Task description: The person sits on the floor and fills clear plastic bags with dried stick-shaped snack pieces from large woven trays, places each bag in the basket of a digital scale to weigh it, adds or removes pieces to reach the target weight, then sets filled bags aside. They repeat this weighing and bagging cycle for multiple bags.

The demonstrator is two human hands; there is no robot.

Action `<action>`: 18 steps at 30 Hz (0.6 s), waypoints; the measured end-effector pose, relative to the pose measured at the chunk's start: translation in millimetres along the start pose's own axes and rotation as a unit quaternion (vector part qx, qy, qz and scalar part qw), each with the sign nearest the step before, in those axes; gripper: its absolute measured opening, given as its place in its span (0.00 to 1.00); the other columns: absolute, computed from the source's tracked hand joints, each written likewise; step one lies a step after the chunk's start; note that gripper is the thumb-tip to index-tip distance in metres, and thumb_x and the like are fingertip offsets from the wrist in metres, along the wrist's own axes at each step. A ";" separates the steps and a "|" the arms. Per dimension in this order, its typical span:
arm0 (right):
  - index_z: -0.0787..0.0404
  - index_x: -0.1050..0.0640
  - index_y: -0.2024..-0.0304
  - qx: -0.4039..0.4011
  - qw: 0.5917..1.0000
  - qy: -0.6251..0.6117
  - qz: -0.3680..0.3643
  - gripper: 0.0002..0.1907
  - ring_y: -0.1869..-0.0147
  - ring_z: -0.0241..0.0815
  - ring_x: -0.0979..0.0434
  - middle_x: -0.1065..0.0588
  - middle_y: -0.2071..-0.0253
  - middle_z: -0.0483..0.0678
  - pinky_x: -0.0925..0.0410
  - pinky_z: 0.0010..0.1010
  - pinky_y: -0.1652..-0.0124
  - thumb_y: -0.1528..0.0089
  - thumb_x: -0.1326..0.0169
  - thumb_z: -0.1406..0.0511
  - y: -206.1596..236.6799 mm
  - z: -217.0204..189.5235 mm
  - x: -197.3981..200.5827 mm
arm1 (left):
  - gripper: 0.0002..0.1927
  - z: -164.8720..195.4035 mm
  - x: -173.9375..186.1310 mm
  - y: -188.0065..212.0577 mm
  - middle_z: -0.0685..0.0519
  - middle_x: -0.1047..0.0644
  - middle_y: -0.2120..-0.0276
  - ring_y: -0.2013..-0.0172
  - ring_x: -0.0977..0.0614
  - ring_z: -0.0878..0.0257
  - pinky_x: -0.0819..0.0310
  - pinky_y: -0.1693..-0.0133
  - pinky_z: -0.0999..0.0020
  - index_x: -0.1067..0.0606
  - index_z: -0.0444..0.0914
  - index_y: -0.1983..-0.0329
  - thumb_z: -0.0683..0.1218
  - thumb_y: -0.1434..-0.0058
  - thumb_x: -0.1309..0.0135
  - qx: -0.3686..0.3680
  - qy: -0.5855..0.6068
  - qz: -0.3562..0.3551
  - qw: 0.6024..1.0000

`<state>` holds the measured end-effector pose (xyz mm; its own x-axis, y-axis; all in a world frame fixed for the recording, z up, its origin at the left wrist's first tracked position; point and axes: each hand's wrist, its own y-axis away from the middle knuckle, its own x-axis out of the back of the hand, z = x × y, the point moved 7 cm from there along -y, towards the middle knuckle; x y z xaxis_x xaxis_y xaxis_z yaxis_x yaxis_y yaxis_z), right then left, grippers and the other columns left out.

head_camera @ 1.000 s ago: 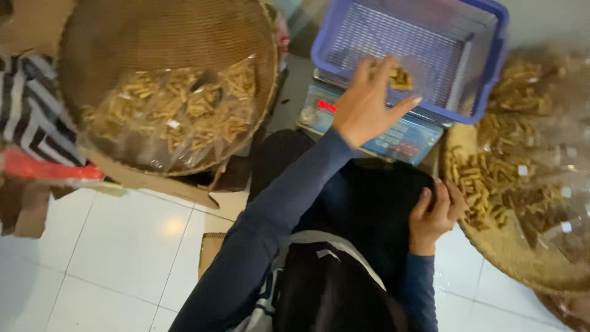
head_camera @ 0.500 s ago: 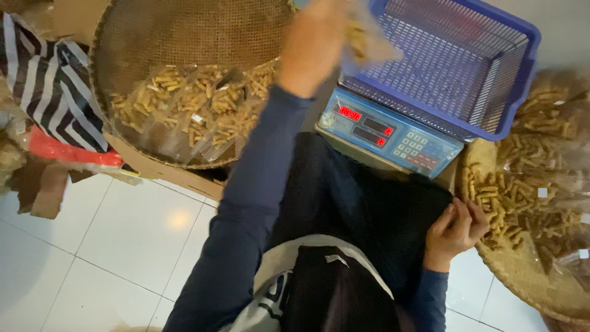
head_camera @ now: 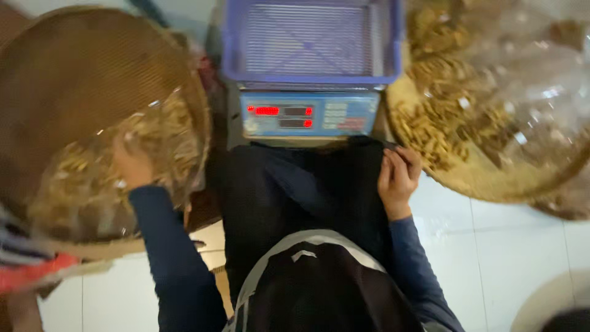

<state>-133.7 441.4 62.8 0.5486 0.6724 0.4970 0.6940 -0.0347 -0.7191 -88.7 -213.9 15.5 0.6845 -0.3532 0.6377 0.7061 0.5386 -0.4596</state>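
Floor of pale square tiles point(head_camera: 504, 258) w/ thin grout lines lies under both arms, seen from above over a dark lap. Left hand point(head_camera: 132, 163) is down in the heap of short tan sticks point(head_camera: 153, 141) in the big round woven tray point(head_camera: 74, 74) on that side; fingers sunk in the pile & motion-blurred, so can't tell if spread or closed round any. Clear plastic film over part of the heap blurs it more. Right hand point(head_camera: 398, 178) rests on the dark cloth of the lap, fingers curled loosely together, holding nothing. Just beyond it, a second woven tray point(head_camera: 479, 178) w/ more tan sticks under a shiny clear bag, cut off at frame edge. Between the hands, further out: blue digital scale point(head_camera: 310, 114), red digits lit, carrying a blue mesh basket point(head_camera: 310, 43), top cut off. Striped cloth & red strip at lower corner near left elbow, blurred.
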 end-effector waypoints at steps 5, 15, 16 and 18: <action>0.66 0.20 0.56 -0.058 0.996 0.007 0.065 0.04 0.50 0.53 0.23 0.25 0.51 0.56 0.29 0.36 0.50 0.33 0.41 0.76 -1.0 47.3 40.4 | 0.18 -1.0 0.4 13.7 0.34 0.22 0.43 0.42 0.22 0.39 0.31 0.40 0.52 0.25 0.28 0.38 0.44 0.26 0.49 0.018 -0.046 -0.052 0.997; 0.65 0.21 0.49 -0.148 0.974 0.165 0.040 0.14 0.46 0.47 0.20 0.24 0.49 0.54 0.25 0.33 0.48 0.37 0.46 0.76 -74.6 317.0 193.1 | 0.28 137.1 57.3 43.1 0.29 0.34 0.29 0.29 0.32 0.36 0.40 0.29 0.48 0.39 0.25 0.26 0.42 0.26 0.51 0.011 -0.068 0.021 0.997; 0.66 0.21 0.48 -0.144 0.977 0.154 0.022 0.15 0.45 0.49 0.20 0.24 0.48 0.55 0.26 0.35 0.47 0.38 0.45 0.76 -86.6 333.1 191.4 | 0.30 155.5 58.8 49.6 0.29 0.35 0.29 0.28 0.34 0.36 0.41 0.28 0.47 0.40 0.24 0.26 0.40 0.30 0.51 0.001 -0.051 0.046 0.998; 0.66 0.21 0.46 -0.138 0.982 0.132 -0.014 0.18 0.45 0.51 0.21 0.23 0.47 0.56 0.27 0.38 0.46 0.40 0.44 0.75 -108.9 353.2 182.4 | 0.24 187.0 52.7 60.7 0.34 0.32 0.29 0.27 0.31 0.40 0.40 0.26 0.48 0.36 0.28 0.27 0.44 0.22 0.52 0.002 -0.058 0.074 0.996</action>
<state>-273.9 828.9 60.2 0.6033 0.4628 0.6494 0.7907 -0.2414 -0.5625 -43.7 -56.8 136.8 0.7553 -0.1795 0.6303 0.5983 0.5814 -0.5514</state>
